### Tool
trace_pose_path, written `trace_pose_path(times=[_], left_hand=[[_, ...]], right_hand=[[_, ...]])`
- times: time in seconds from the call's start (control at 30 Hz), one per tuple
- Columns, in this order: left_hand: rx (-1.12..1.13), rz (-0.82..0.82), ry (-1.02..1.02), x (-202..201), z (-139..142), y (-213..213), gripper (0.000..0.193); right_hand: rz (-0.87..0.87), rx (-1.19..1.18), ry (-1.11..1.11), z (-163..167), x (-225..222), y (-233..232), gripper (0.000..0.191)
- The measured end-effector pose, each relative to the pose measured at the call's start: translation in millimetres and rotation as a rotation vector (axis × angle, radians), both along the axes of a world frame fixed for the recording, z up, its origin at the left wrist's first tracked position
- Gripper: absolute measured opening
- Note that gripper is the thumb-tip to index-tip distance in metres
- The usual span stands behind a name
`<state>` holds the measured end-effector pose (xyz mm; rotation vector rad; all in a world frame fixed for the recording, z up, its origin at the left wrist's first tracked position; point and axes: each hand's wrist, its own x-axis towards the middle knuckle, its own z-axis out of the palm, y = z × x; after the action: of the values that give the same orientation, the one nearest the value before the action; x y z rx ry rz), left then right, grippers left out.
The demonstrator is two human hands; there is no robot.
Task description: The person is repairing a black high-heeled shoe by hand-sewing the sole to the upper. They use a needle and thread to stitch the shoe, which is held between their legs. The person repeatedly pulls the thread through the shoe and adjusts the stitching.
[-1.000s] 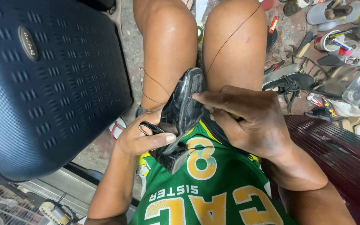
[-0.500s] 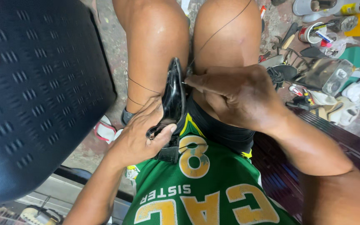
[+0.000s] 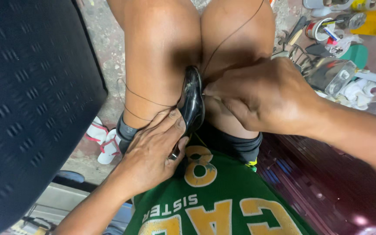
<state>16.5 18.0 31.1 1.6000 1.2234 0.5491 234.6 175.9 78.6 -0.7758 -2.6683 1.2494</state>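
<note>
While the black shoe point(image 3: 192, 102) stands wedged between the person's 2 bare knees, the left hand point(image 3: 153, 152) braces it from below, its fingers point(image 3: 170, 124) pressed flat against the glossy side. The right hand point(image 3: 262, 93) comes in from the right, fingers bunched together at the shoe's edge, seemingly pinching a needle, though it is too small to be sure. Dark thread point(image 3: 227, 37) runs up over the right knee. Tools and cans point(image 3: 327, 26) litter the floor at upper right.
</note>
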Motion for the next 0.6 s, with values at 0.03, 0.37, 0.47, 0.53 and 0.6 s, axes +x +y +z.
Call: trace_pose_path(times=[0.03, 0.37, 0.47, 0.53, 0.6], left_hand=[[0.000, 0.007, -0.012, 0.0, 0.8, 1.1, 0.033], [-0.076, -0.015, -0.035, -2.7, 3.8, 1.9, 0.055], [-0.138, -0.020, -0.032, -1.3, 5.7, 2.5, 0.049], [-0.067, 0.016, -0.046, -0.2, 7.9, 4.3, 0.048], [-0.016, 0.048, -0.052, 0.6, 10.1, 6.9, 0.043]], right_hand=[[-0.020, -0.052, -0.043, -0.3, -1.4, 0.8, 0.016], [0.185, 0.311, -0.064, 2.4, -17.6, -3.6, 0.017], [0.132, 0.225, -0.104, -1.8, -18.3, -7.1, 0.004], [0.123, 0.201, -0.126, -5.8, -18.2, -8.9, 0.004], [0.127, 0.229, -0.162, -8.2, -16.6, -9.3, 0.007]])
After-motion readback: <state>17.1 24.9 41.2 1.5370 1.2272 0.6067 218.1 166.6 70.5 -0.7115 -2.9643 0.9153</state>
